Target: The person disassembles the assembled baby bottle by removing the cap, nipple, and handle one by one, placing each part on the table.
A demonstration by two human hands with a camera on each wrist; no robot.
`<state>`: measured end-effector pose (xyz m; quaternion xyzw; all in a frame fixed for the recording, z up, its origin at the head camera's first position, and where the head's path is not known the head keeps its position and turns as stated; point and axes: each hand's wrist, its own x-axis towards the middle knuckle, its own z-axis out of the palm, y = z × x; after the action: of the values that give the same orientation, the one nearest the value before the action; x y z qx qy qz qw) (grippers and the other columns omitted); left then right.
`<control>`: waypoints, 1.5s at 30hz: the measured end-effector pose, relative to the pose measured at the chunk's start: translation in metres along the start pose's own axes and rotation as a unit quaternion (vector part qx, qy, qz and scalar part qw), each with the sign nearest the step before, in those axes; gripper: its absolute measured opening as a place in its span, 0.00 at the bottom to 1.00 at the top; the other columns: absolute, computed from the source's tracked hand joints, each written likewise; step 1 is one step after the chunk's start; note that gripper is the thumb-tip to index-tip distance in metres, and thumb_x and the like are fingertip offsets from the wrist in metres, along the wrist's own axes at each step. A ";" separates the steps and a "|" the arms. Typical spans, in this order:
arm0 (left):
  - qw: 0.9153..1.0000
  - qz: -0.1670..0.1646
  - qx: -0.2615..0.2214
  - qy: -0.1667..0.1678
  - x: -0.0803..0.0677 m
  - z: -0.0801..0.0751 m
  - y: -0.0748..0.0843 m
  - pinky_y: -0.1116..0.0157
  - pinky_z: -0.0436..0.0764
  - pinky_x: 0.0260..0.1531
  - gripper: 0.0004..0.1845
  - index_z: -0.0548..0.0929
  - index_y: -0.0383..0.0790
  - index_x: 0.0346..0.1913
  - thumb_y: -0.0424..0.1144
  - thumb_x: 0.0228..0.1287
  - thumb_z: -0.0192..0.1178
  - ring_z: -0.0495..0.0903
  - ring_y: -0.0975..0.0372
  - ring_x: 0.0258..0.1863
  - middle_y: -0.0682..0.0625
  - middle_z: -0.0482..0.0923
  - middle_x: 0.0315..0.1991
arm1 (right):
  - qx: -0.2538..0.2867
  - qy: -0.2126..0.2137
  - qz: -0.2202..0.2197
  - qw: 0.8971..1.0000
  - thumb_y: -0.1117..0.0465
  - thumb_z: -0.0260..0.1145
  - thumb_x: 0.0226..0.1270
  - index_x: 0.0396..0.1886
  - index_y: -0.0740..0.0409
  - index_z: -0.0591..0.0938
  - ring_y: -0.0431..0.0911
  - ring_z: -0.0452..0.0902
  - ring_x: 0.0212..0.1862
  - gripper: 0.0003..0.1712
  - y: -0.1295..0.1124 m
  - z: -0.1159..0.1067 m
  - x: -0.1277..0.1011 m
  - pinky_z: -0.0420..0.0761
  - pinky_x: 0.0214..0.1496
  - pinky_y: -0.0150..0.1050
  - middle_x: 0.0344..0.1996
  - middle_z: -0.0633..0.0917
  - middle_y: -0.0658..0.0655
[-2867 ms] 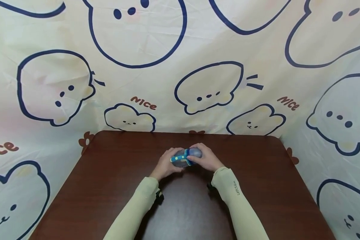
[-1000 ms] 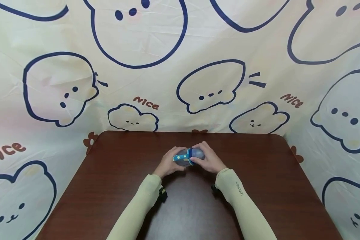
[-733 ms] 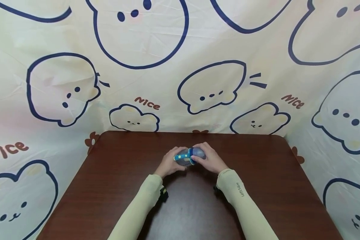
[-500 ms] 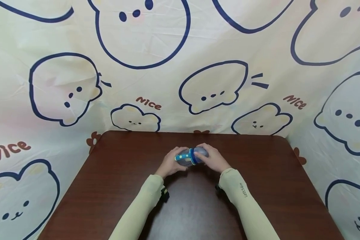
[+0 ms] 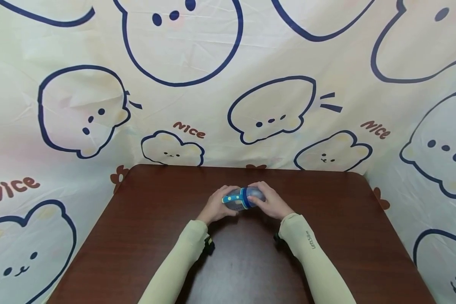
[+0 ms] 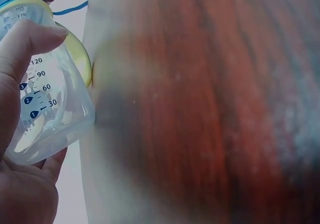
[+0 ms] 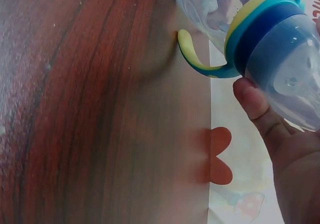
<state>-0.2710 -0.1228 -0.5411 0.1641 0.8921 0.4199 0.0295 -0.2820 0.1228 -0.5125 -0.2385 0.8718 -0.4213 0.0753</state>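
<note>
A clear baby bottle point(image 5: 242, 198) with a blue and yellow collar, curved handles and a translucent blue cap lies on its side between my two hands, just above the brown table point(image 5: 144, 236). My left hand point(image 5: 217, 206) grips the clear body point(image 6: 47, 101), where printed measuring marks show. My right hand point(image 5: 270, 203) holds the blue cap end point(image 7: 287, 58) with fingers curled round it. A yellow and blue handle point(image 7: 200, 63) sticks out under the collar.
A cream cloth printed with navy cartoon animals and the word "Nice" point(image 5: 189, 130) hangs behind and to both sides of the table. The table's rounded far corners point(image 5: 127, 171) meet the cloth. Both forearms wear pale green sleeves point(image 5: 305, 257).
The bottle and both hands have drifted slightly to the right. The grip of each hand looks unchanged.
</note>
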 end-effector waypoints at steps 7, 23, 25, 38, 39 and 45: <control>1.000 0.000 0.005 -0.005 0.001 0.001 0.000 0.44 0.78 0.58 0.44 0.75 0.61 0.69 0.37 0.47 0.84 0.74 0.51 0.58 0.51 0.76 0.58 | 0.000 -0.009 0.004 1.000 0.46 0.66 0.75 0.69 0.46 0.72 0.54 0.75 0.60 0.27 0.003 -0.003 0.001 0.78 0.65 0.58 0.62 0.76 0.55; 1.000 0.010 0.002 -0.012 -0.001 0.002 -0.001 0.44 0.78 0.57 0.43 0.75 0.60 0.69 0.37 0.49 0.83 0.74 0.51 0.58 0.50 0.76 0.58 | -0.006 -0.033 -0.008 0.999 0.43 0.64 0.76 0.69 0.46 0.70 0.52 0.74 0.61 0.29 0.009 -0.004 0.000 0.79 0.64 0.56 0.62 0.74 0.55; 1.000 0.011 0.004 -0.011 -0.001 0.001 -0.002 0.44 0.78 0.57 0.44 0.75 0.60 0.69 0.37 0.48 0.83 0.74 0.51 0.58 0.50 0.76 0.58 | -0.004 -0.033 -0.008 0.999 0.43 0.64 0.76 0.69 0.46 0.69 0.52 0.73 0.61 0.29 0.009 -0.003 0.000 0.79 0.64 0.56 0.62 0.74 0.55; 1.000 0.015 0.006 -0.001 0.002 0.002 -0.002 0.45 0.78 0.57 0.44 0.75 0.61 0.69 0.38 0.47 0.84 0.74 0.52 0.57 0.51 0.76 0.57 | -0.012 0.021 0.036 0.999 0.42 0.64 0.75 0.66 0.45 0.72 0.53 0.76 0.57 0.26 -0.003 0.003 -0.001 0.81 0.62 0.56 0.59 0.76 0.56; 1.000 0.015 0.007 -0.002 0.002 0.002 -0.002 0.45 0.78 0.57 0.44 0.75 0.61 0.69 0.39 0.48 0.84 0.74 0.52 0.57 0.51 0.76 0.58 | -0.011 0.028 0.042 0.999 0.41 0.65 0.74 0.65 0.44 0.73 0.53 0.76 0.56 0.27 -0.004 0.004 -0.001 0.81 0.61 0.56 0.59 0.77 0.55; 1.000 0.013 0.010 -0.005 0.000 0.000 -0.001 0.46 0.79 0.56 0.44 0.75 0.60 0.70 0.39 0.49 0.83 0.75 0.52 0.57 0.50 0.76 0.58 | 0.009 0.027 0.055 0.998 0.40 0.68 0.71 0.64 0.46 0.75 0.51 0.78 0.55 0.29 -0.009 0.004 0.002 0.82 0.59 0.53 0.59 0.80 0.55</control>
<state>-0.2715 -0.1234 -0.5413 0.1784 0.8938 0.4106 0.0268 -0.2794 0.1140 -0.5086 -0.1778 0.8815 -0.4307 0.0770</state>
